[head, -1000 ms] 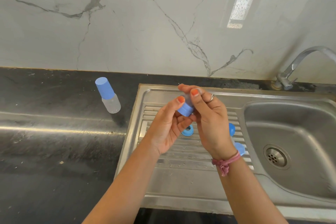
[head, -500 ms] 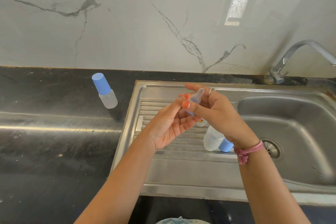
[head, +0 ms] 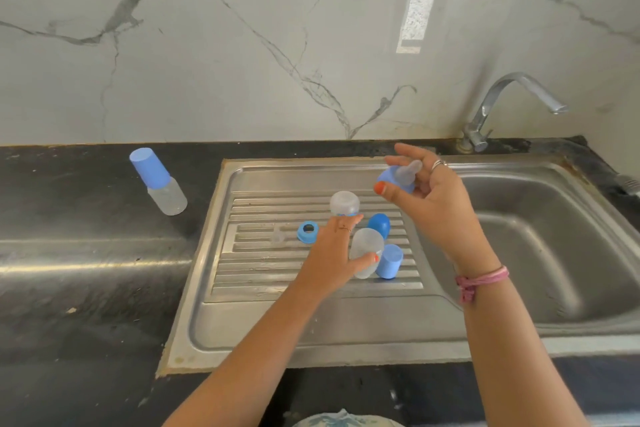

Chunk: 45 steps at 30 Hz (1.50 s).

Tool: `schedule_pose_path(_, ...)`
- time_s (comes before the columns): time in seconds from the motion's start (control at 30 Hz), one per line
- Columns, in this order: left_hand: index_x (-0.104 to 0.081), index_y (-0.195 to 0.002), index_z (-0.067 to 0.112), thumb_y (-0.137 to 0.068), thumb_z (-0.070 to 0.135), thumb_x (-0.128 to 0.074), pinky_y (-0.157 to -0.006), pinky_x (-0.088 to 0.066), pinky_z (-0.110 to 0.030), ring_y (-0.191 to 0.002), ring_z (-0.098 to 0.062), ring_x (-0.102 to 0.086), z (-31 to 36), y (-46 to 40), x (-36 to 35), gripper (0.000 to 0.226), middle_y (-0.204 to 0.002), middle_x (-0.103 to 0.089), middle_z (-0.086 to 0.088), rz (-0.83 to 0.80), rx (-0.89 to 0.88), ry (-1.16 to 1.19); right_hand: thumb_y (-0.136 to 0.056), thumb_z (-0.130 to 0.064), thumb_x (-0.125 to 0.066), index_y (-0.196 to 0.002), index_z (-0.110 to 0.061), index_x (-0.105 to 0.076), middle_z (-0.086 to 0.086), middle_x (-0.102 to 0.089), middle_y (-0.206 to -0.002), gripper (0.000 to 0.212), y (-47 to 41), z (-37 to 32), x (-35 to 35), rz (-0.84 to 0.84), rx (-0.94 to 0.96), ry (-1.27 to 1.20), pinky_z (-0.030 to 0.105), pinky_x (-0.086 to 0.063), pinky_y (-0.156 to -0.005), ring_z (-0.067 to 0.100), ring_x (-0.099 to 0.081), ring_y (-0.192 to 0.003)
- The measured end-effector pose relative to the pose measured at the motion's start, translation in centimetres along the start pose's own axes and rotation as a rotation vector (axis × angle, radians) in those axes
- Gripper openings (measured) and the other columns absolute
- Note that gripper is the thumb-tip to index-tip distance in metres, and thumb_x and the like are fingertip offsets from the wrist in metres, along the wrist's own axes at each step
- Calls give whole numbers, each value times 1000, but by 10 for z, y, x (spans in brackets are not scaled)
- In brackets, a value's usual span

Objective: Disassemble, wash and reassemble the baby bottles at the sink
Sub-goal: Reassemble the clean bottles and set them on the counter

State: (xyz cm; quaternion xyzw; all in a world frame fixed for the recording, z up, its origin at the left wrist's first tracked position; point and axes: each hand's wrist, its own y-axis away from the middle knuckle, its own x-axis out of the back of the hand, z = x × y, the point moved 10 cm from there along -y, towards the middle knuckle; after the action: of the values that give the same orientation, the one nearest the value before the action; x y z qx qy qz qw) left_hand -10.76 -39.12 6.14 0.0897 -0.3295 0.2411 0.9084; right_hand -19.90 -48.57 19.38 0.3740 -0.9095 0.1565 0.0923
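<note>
My right hand (head: pixel 436 204) holds a blue screw ring with a clear nipple (head: pixel 401 175) in it, above the back of the steel drainboard (head: pixel 277 288). My left hand (head: pixel 329 253) is down on the drainboard at a clear bottle body (head: pixel 367 246) that lies on its side; the thumb crosses the bottle and the fingers lie along its far side. A second clear bottle body (head: pixel 344 203) stands just beyond those fingers. Beside them lie a blue dome cap (head: pixel 380 224), a blue cylinder cap (head: pixel 390 262), a loose blue ring (head: pixel 307 230) and a clear nipple (head: pixel 278 237).
An assembled bottle with a blue cap (head: pixel 157 180) stands on the black counter (head: pixel 86 270) at the left. The sink basin (head: pixel 554 236) is to the right, with the tap (head: pixel 512 104) at its back. A marble wall rises behind.
My hands have parted. The left hand dropped from the ring and nipple to the lying bottle. The right hand keeps the ring and nipple and has shifted right.
</note>
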Motion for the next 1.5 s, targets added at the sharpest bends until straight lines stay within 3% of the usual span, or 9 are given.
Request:
schedule_pose_path(0.17,-37,-147,20,-83,40,-72,-106,-34,-32,-131,-21,-40,4,-11,-19,75,-146,-40,0,-35,-13,-178,-80,-22,-78,-121,-29,-55,-10,-66,-119,48,4,13,13,1,-6,24,26,-48,-100,0,-61,-110)
schedule_pose_path(0.4,-44,-138,21,-80,32,-75,-96,-41,-32,-121,-19,-48,5,-7,2,67,-133,-47,2,49,75,-36,-80,-21,-78,-119,-27,-58,-9,-67,-115,45,5,24,16,-22,-29,1,21,-50,-92,6,-65,-105)
schedule_pose_path(0.53,-49,-135,23,-72,34,-83,-94,-45,-31,-113,-15,-53,2,8,53,73,-127,-52,5,217,138,69,-79,-20,-79,-118,-22,-62,-2,-71,-106,42,5,30,4,-62,-73,-61,22,-54,-88,11,-69,-98)
schedule_pose_path(0.67,-58,-123,26,-70,42,-84,-80,-56,-30,-99,-11,-65,-11,33,105,61,-117,-61,9,438,273,453,-77,-19,-79,-112,-25,-68,-1,-73,-103,37,5,34,-14,-69,-118,-213,27,-52,-91,14,-67,-101)
schedule_pose_path(0.8,-64,-112,15,-83,33,-73,-67,-56,-23,-85,-11,-70,-17,50,111,36,-101,-73,-3,455,359,1125,-69,-23,-78,-117,-18,-68,0,-72,-111,49,7,32,-37,-94,-142,-421,30,-48,-98,15,-65,-108)
schedule_pose_path(0.9,-64,-111,13,-84,30,-71,-62,-56,-22,-76,-10,-70,-15,58,110,33,-88,-73,0,464,403,1306,-70,-15,-75,-119,-14,-65,-1,-73,-109,50,7,23,-51,-132,-125,-502,24,-52,-92,14,-66,-107)
schedule_pose_path(1.13,-61,-119,12,-81,30,-71,-67,-57,-23,-84,-12,-71,-13,64,129,43,-94,-73,-1,443,334,1275,-71,-10,-71,-116,-13,-63,-8,-72,-110,45,6,-1,-68,-151,-67,-576,16,-50,-85,8,-65,-108)
schedule_pose_path(1.37,-58,-125,11,-70,33,-74,-68,-58,-24,-84,-15,-72,-16,70,135,61,-97,-71,-3,435,312,1350,-63,-29,-83,-113,-20,-68,2,-70,-117,53,5,-1,-93,-201,-105,-639,31,-52,-95,17,-65,-110)
schedule_pose_path(1.5,-56,-126,7,-73,28,-72,-71,-58,-25,-91,-16,-72,-16,69,133,59,-104,-70,-6,386,285,1337,-66,-27,-77,-110,-16,-68,-1,-74,-105,46,2,-3,-94,-165,-139,-588,28,-56,-87,15,-69,-99)
